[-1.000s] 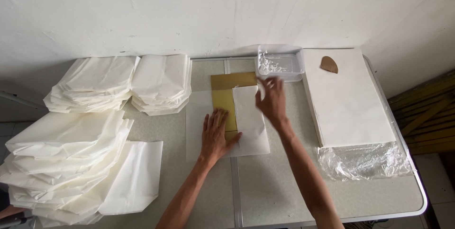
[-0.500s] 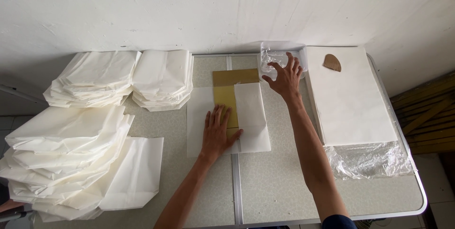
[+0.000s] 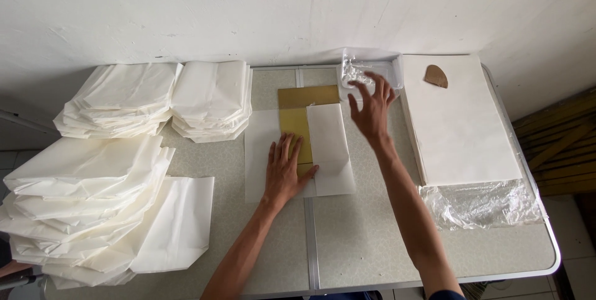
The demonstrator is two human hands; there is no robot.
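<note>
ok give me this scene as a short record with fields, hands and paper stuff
left hand: flat on the half-folded white paper sheet, over a yellow-brown card template
right hand: raised, fingers spread, beside the small clear plastic tray
right side: tall stack of flat white sheets with a brown wedge-shaped piece on top
left side: piles of folded white paper bags
surface: speckled grey table

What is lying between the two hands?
Between the left hand and right hand lies the folded-over white paper flap, seen from the head camera.
</note>
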